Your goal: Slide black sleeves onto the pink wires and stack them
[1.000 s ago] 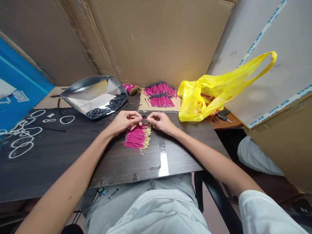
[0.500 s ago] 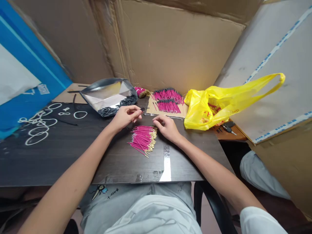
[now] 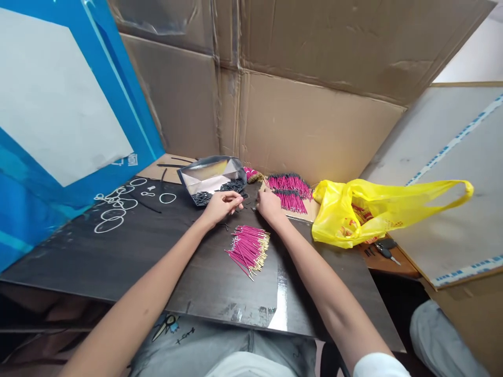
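Observation:
A loose pile of thin pink sticks with gold tips (image 3: 249, 248) lies on the dark table (image 3: 157, 251) in front of me. My left hand (image 3: 220, 205) is beyond the pile, by the black pieces spilling from a silvery foil bag (image 3: 208, 178), fingers pinched on something small I cannot make out. My right hand (image 3: 268, 204) is beside it, fingers curled down among scattered black pieces on the table; whether it holds anything is hidden. More pink sticks with black ends (image 3: 290, 191) lie on cardboard just behind.
A yellow plastic bag (image 3: 365, 209) sits at the right, with keys (image 3: 383, 248) beside it. White rubber bands (image 3: 118, 207) are scattered at the left. Cardboard walls (image 3: 314, 120) and a blue board (image 3: 58, 115) enclose the table. Another person's knee (image 3: 440, 330) shows at lower right.
Both hands have moved away from the pink pile toward the foil bag and the black pieces. The camera has tilted up, showing more of the cardboard wall.

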The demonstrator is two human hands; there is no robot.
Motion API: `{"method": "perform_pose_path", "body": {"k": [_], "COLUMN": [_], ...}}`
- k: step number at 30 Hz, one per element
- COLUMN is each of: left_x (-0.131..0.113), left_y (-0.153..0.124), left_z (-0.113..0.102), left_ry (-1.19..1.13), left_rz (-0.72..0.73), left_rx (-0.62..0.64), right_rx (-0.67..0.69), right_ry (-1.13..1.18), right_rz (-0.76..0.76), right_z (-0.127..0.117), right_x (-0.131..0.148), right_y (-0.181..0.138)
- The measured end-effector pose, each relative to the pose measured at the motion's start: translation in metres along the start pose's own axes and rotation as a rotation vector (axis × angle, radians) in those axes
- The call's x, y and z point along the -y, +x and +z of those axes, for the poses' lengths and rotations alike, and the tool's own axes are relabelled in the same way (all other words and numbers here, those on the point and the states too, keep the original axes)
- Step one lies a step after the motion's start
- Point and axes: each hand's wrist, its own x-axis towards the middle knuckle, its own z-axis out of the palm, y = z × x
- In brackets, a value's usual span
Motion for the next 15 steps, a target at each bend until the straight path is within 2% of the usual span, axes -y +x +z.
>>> {"method": "perform_pose_path", "body": {"k": [3,5,8,10,12,15], "left_x": [-0.003,-0.005,-0.008,-0.009,-0.010,-0.012], "left_y": [-0.002,-0.004,-0.007,-0.009,-0.011,-0.014], "left_z": [0.002,0.003,0.006,0.010,0.014,0.021], "left_ry": [-0.020,-0.031,-0.024,0.002,0.036,0.058], "left_rz": [-0.001,0.005,0.015,0.018,0.015,-0.008], "left_rx": [0.029,0.057,0.127,0.198,0.291,0.419], "right_rx": [-0.027,-0.048,-0.056,-0.112,-0.149,-0.110], "right_ry": [-0.024,0.042,0.325,0.577,0.791,1.011], "right_rz": [-0.059,-0.092,-0.171,-0.230,-0.220,-0.166], "right_z": [-0.005,-0.009,-0.008,-0.004,0.002,0.009], "right_x": [0.003,0.000,-0.012,-0.024,-0.034,-0.041], "right_y": [-0.008,-0.024,-0.060,-0.087,-0.108,-0.121]}}
